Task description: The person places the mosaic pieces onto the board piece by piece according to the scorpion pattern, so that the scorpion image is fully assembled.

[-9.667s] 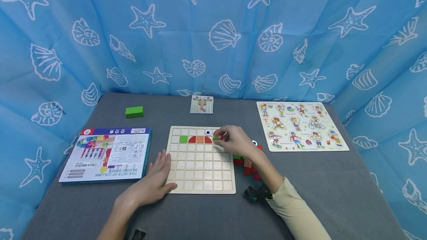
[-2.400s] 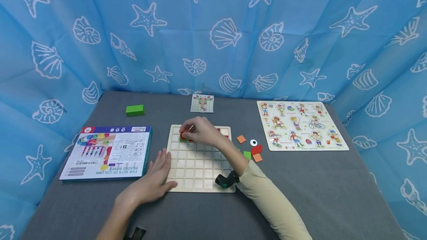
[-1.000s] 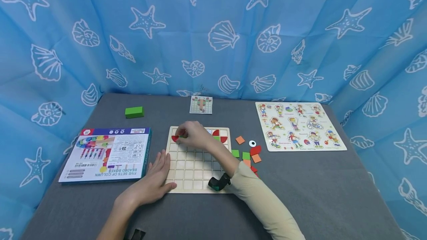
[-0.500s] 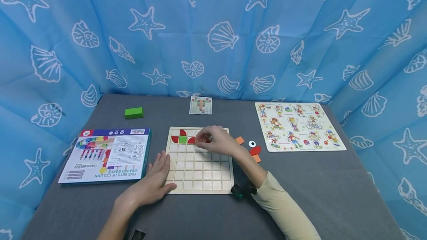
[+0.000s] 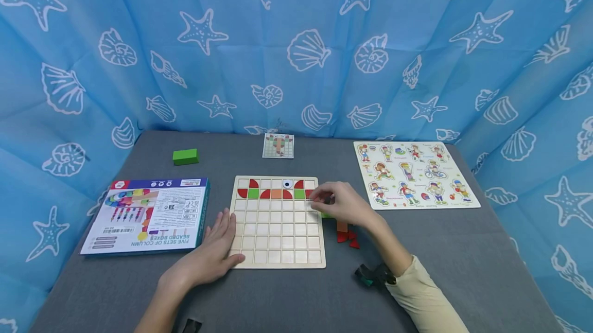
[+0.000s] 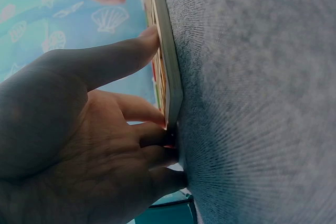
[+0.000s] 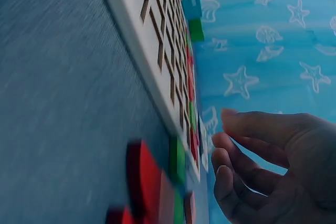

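A pale wooden grid board (image 5: 278, 240) lies at the middle of the table. Its upper rows hold red quarter-round pieces (image 5: 242, 194), green squares (image 5: 253, 193), an orange square (image 5: 276, 194) and a round eye tile (image 5: 288, 184). My left hand (image 5: 215, 245) rests along the board's left edge, fingers extended and thumb on the rim. Over the board's upper right edge hovers my right hand (image 5: 340, 203), fingers loosely bent. In the right wrist view, nothing shows between its thumb and fingertips. Loose red pieces (image 5: 348, 237) and a green piece (image 7: 177, 158) lie below it.
A boxed set (image 5: 148, 214) lies left of the board, with a green block (image 5: 186, 157) behind it. A small pattern card (image 5: 278, 146) lies at the back. A picture puzzle board (image 5: 417, 176) is at the right. A blue shell-print curtain (image 5: 306, 65) hangs behind.
The right hand has moved right from the board's middle to its right edge. Over the last ten seconds, red quarter-round pieces were added at both ends of the upper rows. The left hand stays put.
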Demonstrator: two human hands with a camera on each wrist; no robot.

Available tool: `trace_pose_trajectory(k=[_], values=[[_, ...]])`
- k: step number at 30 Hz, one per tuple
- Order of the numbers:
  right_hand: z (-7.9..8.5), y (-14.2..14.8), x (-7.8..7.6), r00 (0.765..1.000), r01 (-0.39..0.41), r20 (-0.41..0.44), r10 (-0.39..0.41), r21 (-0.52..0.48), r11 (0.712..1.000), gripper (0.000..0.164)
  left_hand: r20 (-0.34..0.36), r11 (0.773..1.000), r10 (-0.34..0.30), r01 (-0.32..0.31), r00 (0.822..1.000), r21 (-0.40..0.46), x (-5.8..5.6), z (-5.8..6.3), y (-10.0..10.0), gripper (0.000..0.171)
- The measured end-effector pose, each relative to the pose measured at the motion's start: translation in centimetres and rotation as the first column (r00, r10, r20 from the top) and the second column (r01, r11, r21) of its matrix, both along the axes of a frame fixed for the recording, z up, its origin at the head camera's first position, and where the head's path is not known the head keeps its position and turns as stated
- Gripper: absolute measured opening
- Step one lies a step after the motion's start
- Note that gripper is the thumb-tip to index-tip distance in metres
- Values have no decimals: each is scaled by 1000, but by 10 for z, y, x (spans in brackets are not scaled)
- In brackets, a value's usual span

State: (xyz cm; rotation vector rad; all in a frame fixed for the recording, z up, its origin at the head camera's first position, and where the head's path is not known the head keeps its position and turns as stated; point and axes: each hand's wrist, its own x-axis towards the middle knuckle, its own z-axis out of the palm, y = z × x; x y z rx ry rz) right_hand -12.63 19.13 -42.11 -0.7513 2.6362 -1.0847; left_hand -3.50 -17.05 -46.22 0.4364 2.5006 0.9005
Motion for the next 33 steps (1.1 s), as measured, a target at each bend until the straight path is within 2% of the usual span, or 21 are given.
trace_pose_trajectory(k=[4,14,27,33], values=[[-1,17,6,1000,19,0,-19,28,999,14,-4,1000,-1,1,1000,-2,0,-1,0,99],[-1,45,13,998,51,20,-55,169,984,15,1,1000,0,0,1000,-1,-1,-2,0,100],[-2,49,14,998,30,50,-41,204,979,14,21,1000,1,-1,1000,3,-1,1,0,100],[2,48,11,996,8,89,-19,123,992,8,24,1000,3,-3,1000,3,-1,2,0,100]])
